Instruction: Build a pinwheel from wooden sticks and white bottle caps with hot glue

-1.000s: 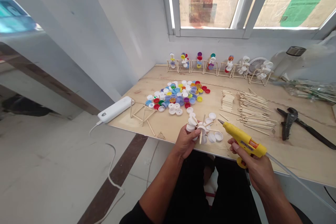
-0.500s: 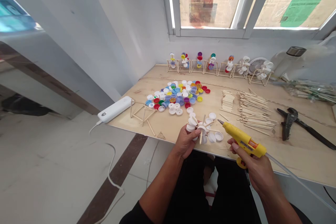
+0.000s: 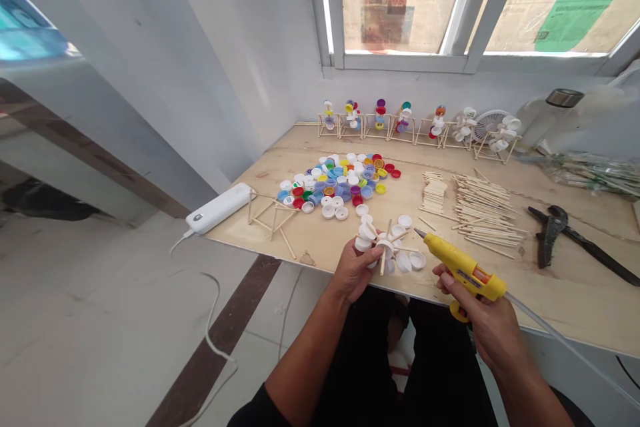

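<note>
My left hand (image 3: 354, 271) pinches a pinwheel-like piece (image 3: 384, 247), built of white bottle caps with thin wooden sticks radiating from a central cap. It is held just above the table's front edge. Loose white bottle caps (image 3: 417, 260) lie beside and behind it, partly hidden by the piece. In my right hand (image 3: 480, 310) is a yellow glue gun (image 3: 463, 265), fingers wrapped round its handle. Its metal nozzle points left toward the piece, a short gap away from the stick ends.
A pile of coloured bottle caps (image 3: 340, 180) covers the table's middle. Behind stand several stick frames with cap wheels (image 3: 380, 121). Wooden sticks (image 3: 487, 210) and black-handled cutters (image 3: 550, 237) lie right. A bare stick frame (image 3: 273, 213) and white power strip (image 3: 220, 208) sit left.
</note>
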The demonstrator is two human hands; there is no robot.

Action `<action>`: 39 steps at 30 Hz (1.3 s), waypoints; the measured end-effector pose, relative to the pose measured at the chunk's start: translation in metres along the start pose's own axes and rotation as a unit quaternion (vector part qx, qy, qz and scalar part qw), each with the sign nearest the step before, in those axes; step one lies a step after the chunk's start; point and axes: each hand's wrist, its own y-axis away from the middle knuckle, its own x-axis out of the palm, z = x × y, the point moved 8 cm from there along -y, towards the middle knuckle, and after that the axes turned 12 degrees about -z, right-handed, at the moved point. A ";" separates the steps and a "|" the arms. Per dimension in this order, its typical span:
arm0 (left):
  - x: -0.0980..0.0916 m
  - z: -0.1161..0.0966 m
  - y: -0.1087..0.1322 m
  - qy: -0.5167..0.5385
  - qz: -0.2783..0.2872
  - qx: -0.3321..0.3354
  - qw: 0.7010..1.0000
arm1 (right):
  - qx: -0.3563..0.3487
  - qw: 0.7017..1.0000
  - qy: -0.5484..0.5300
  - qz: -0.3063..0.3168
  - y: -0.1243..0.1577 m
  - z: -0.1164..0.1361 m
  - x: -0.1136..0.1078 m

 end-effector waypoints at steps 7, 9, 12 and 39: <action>0.000 0.000 0.000 -0.005 -0.002 0.005 1.000 | -0.011 1.000 -0.002 0.003 0.000 0.000 -0.001; 0.001 0.000 0.000 -0.004 0.002 0.006 1.000 | -0.006 1.000 -0.006 0.002 0.001 0.000 0.000; 0.001 -0.001 0.000 -0.002 0.005 0.007 1.000 | 0.006 1.000 -0.012 0.006 0.003 0.000 0.001; 0.000 -0.001 0.001 0.002 -0.004 0.010 1.000 | 0.004 1.000 -0.007 0.026 -0.007 -0.006 -0.006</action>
